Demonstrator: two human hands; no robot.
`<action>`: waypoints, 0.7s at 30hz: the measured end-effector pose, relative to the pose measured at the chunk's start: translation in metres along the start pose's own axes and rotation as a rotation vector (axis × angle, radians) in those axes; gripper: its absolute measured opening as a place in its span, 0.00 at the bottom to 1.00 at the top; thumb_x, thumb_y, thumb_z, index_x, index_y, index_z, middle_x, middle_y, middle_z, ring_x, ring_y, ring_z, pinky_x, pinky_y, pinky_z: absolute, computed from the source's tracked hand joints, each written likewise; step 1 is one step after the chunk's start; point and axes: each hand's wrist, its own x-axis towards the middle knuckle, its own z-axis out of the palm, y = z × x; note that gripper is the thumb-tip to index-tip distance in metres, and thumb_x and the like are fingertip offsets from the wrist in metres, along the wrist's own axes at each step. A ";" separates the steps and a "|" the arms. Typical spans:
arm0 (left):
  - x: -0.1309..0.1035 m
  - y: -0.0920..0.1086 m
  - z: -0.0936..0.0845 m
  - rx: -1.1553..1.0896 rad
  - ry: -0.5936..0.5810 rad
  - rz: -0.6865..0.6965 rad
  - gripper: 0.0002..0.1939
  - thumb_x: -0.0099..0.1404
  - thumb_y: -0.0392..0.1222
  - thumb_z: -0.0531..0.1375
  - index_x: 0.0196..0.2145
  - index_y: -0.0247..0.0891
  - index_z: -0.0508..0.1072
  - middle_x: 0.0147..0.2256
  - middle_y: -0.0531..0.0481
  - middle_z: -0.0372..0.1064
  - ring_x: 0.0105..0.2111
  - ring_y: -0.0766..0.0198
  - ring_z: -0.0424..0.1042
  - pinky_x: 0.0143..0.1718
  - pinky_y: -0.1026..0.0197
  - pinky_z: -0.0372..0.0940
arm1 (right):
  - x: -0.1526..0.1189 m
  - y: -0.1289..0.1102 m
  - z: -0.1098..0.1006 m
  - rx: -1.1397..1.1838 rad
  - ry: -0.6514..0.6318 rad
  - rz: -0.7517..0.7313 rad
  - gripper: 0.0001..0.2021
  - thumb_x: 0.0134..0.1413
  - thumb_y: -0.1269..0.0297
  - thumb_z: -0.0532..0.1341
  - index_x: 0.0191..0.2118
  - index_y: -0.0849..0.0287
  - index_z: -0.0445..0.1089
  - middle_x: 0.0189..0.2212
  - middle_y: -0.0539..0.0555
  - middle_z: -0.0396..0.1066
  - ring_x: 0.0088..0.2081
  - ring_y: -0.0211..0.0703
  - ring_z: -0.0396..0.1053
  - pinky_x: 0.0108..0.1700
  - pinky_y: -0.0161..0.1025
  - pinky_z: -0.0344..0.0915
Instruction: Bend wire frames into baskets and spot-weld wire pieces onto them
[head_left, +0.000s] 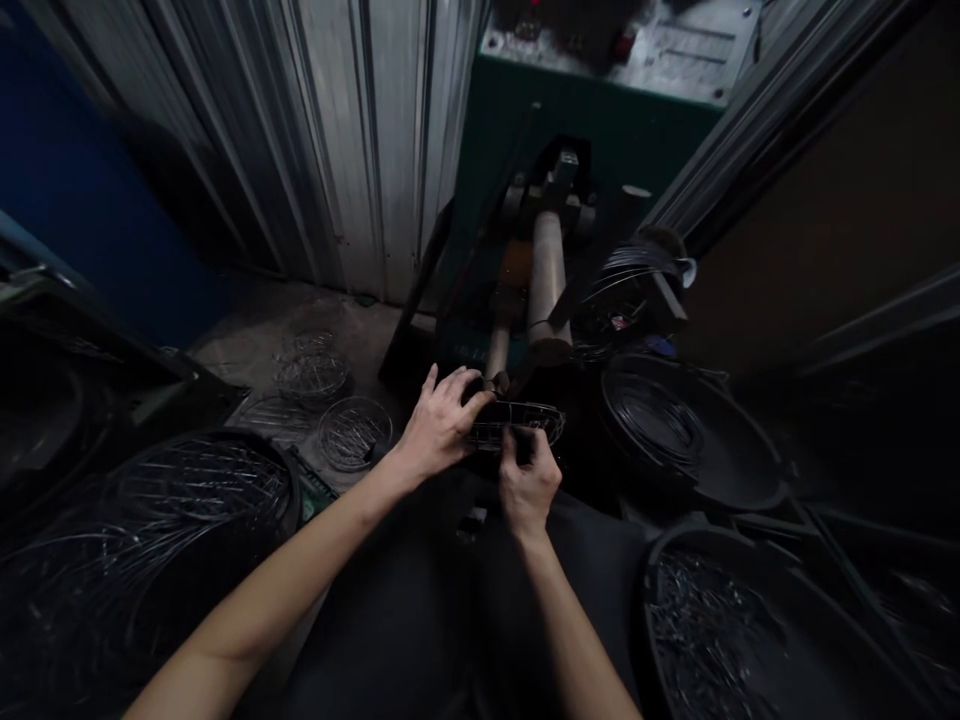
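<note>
A small round wire basket (pixel 551 424) is held between my two hands, just below the lower electrode arm (pixel 497 350) of a green machine. My left hand (pixel 442 420) grips its left side, thumb over the rim and the other fingers partly raised. On the near side, my right hand (pixel 531 480) is closed, with thumb and fingertips pinched at the basket's edge. Whether a loose wire piece is also in that pinch is too dark to see. Above the basket stands the thick pale cylinder (pixel 549 270) of the machine.
Finished-looking wire baskets (pixel 355 433) lie on the floor to the left. A tub of long wires (pixel 202 480) stands at near left. On the right are a black basin with wire rings (pixel 652 420) and a basin of short wire pieces (pixel 712 640). Corrugated metal wall (pixel 337 130) rises behind.
</note>
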 end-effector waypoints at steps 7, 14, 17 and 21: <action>0.005 -0.004 0.009 -0.029 0.011 0.013 0.30 0.52 0.37 0.65 0.53 0.37 0.64 0.57 0.35 0.56 0.59 0.46 0.56 0.61 0.37 0.46 | 0.000 0.013 0.005 -0.037 0.020 -0.044 0.10 0.59 0.58 0.56 0.32 0.59 0.66 0.27 0.52 0.70 0.29 0.39 0.69 0.35 0.34 0.64; 0.009 -0.010 0.014 -0.002 0.037 0.017 0.29 0.53 0.38 0.65 0.53 0.37 0.65 0.57 0.36 0.57 0.59 0.47 0.56 0.61 0.39 0.47 | 0.005 0.019 0.013 -0.049 0.040 -0.073 0.11 0.60 0.58 0.55 0.32 0.59 0.66 0.27 0.52 0.70 0.29 0.40 0.69 0.35 0.35 0.63; 0.011 -0.011 0.015 0.015 0.040 0.014 0.30 0.52 0.37 0.64 0.53 0.37 0.65 0.57 0.36 0.57 0.59 0.47 0.56 0.60 0.38 0.48 | 0.006 0.020 0.015 -0.051 0.050 -0.096 0.10 0.59 0.58 0.55 0.31 0.59 0.66 0.26 0.52 0.70 0.29 0.40 0.69 0.34 0.35 0.64; 0.010 -0.012 0.017 0.048 0.042 0.016 0.27 0.54 0.37 0.63 0.53 0.38 0.66 0.57 0.36 0.58 0.59 0.47 0.57 0.60 0.37 0.47 | 0.005 0.020 0.015 -0.039 0.045 -0.084 0.11 0.60 0.58 0.55 0.31 0.59 0.65 0.26 0.53 0.69 0.29 0.41 0.69 0.34 0.37 0.65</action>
